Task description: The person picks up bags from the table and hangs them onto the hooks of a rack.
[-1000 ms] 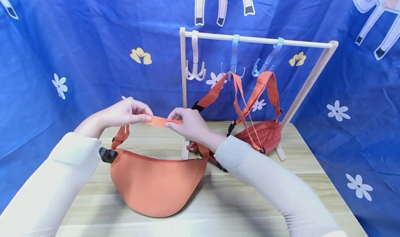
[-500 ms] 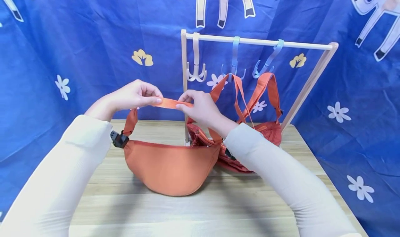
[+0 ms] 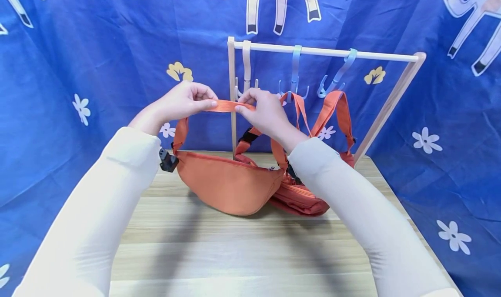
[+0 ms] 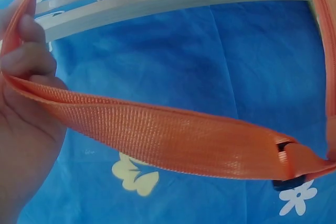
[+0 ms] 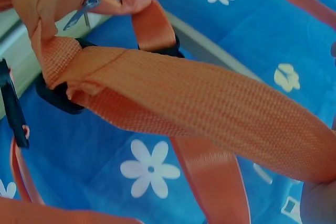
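An orange waist bag (image 3: 231, 186) hangs by its strap (image 3: 225, 106) in front of the rack, over the table. My left hand (image 3: 181, 102) pinches the strap between thumb and fingers on one side. On the other side, my right hand (image 3: 267, 113) pinches the same strap, a short flat length stretched between them. In the left wrist view the webbing (image 4: 173, 135) runs from the hand to a black slider (image 4: 287, 183). The right wrist view shows the strap (image 5: 220, 103) doubled near the bag's zipper pull (image 5: 83, 10); only a bit of that hand shows.
Behind stands a wooden rack (image 3: 391, 103) carrying a white hook (image 3: 246, 64) and two blue hooks (image 3: 295, 68). Orange straps (image 3: 332, 103) hang at the blue hooks. A red bag (image 3: 303, 201) is partly hidden by the held bag and right arm. Blue patterned cloth (image 3: 129, 36) surrounds the table (image 3: 235, 253).
Both hands have risen and moved right toward the rack, carrying the orange waist bag by its strap. Their pinch on the strap looks the same, and the strap near the left hook is now closer.
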The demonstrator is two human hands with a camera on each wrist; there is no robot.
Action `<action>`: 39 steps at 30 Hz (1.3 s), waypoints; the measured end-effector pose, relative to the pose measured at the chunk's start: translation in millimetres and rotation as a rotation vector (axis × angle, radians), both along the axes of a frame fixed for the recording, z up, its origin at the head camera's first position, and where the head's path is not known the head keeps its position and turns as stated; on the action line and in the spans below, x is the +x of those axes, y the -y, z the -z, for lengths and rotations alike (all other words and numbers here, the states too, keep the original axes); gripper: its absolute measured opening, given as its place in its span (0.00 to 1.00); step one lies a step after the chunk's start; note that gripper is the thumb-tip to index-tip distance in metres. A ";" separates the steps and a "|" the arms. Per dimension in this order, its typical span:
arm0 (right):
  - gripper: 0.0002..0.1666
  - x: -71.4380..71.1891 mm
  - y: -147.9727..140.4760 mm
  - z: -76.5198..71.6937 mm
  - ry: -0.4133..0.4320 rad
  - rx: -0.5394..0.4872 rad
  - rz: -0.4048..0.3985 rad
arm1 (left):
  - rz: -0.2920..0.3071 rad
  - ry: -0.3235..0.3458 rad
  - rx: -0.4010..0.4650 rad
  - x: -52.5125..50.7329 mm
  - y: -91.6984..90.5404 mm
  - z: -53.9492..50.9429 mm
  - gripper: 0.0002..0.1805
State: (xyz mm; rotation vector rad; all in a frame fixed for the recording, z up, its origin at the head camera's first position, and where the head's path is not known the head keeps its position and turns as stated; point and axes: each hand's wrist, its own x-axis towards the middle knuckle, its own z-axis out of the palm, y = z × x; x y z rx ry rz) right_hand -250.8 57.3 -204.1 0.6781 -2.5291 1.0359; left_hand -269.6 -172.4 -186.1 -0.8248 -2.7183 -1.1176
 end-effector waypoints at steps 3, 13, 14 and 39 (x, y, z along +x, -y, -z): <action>0.09 -5.5 -2.7 -5.1 -0.009 -0.012 0.016 | -0.022 -0.034 0.022 -4.8 -6.0 -1.8 0.11; 0.12 -20.1 -5.3 -18.7 -0.001 -0.040 0.096 | -0.115 -0.144 0.104 -14.2 -24.1 -10.0 0.13; 0.12 -21.0 -5.0 -19.4 0.001 -0.044 0.108 | -0.134 -0.154 0.106 -14.6 -26.1 -10.2 0.13; 0.13 -26.7 10.1 -8.0 -0.033 -0.033 0.304 | -0.402 -0.214 0.198 -22.0 -51.1 5.6 0.13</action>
